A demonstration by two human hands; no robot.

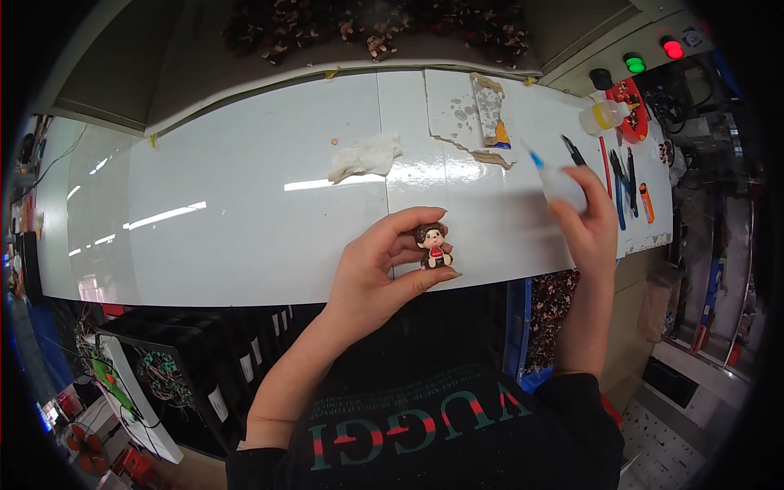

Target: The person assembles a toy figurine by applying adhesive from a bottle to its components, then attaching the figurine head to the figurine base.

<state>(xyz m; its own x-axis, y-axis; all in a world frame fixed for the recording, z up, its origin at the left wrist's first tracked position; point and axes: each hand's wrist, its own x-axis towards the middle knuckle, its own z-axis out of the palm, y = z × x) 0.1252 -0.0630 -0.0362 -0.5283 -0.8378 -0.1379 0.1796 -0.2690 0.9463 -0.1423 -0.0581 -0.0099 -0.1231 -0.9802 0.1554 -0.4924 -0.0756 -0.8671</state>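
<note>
Between the thumb and fingers of my left hand is a small brown monkey figurine with a pale face and a red bib. It is held upright near the front edge of the white table, its front showing. Over to the right, my right hand is wrapped round a small white squeeze bottle with a blue nozzle. The nozzle tilts up and to the left, well apart from the figurine. My palm and fingers hide part of the bottle.
A crumpled white cloth and a worn cardboard piece lie toward the back. At right are pliers, an orange lighter, a clear bottle and a red tray. Many figurines fill the far shelf; a blue-edged bin stands below.
</note>
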